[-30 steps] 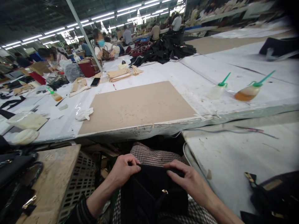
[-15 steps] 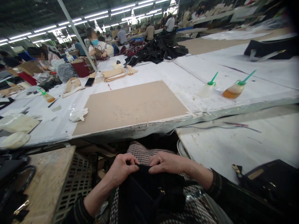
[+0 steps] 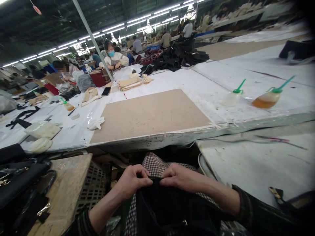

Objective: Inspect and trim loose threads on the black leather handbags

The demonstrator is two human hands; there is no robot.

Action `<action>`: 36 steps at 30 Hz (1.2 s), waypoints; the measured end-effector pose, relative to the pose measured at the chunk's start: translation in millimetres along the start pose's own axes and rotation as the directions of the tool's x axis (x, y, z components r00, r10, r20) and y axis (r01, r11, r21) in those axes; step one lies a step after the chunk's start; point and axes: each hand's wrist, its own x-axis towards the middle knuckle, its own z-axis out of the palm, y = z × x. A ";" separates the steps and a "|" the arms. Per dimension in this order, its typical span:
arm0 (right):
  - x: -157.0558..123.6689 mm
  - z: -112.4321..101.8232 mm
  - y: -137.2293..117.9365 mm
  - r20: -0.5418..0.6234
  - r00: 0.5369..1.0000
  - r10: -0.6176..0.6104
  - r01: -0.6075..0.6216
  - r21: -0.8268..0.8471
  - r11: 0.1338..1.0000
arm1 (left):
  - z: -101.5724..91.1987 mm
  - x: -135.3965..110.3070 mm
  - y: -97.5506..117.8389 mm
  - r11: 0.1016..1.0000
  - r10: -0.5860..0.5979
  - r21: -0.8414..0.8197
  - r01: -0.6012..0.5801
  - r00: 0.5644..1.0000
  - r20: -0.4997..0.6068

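Black workpiece (image 3: 172,206), edge (image 3: 156,180) in both grips (image 3: 134,181) (image 3: 175,178)

Looking at a black bag-like piece (image 3: 174,203), kinda soft, pretty matte, with a tiny gold-coloured metal bit (image 3: 184,222) toward the near end. Lying over checked cloth (image 3: 154,162) on the lap, pinched at two spots really close together along the far edge. Faint fold or seam down the left side, can't tell which. Runs out of view at the near end.
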 end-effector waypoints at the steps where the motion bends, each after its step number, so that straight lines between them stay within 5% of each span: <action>1: -2.7 0.4 1.1 -0.006 1.000 0.006 -0.006 0.014 1.000 | -0.3 -1.5 1.2 1.000 -0.005 0.001 0.005 1.000 -0.003; 15: -20.0 7.5 10.3 -0.052 0.998 0.038 -0.034 0.067 0.997 | 14.7 3.4 -2.8 0.999 -0.013 -0.043 0.013 1.000 -0.011; 20: -18.5 7.9 3.2 -0.073 0.992 -0.102 0.095 -0.092 0.991 | 21.3 7.1 -2.0 0.991 0.021 -0.133 -0.021 1.000 -0.005; 24: -1.2 10.3 -3.0 0.025 0.991 -0.132 0.135 -0.129 0.982 | 16.6 10.6 0.0 0.968 0.010 -0.249 0.015 0.995 0.102; 31: 11.1 7.2 -5.6 0.049 0.994 -0.099 0.106 -0.159 0.982 | -29.1 6.9 7.4 0.984 -0.169 0.124 0.132 0.916 0.364; 36: 7.0 5.6 0.8 0.049 0.995 -0.092 0.094 -0.049 0.994 | -25.3 2.8 5.3 0.984 -0.153 0.140 0.111 0.927 0.344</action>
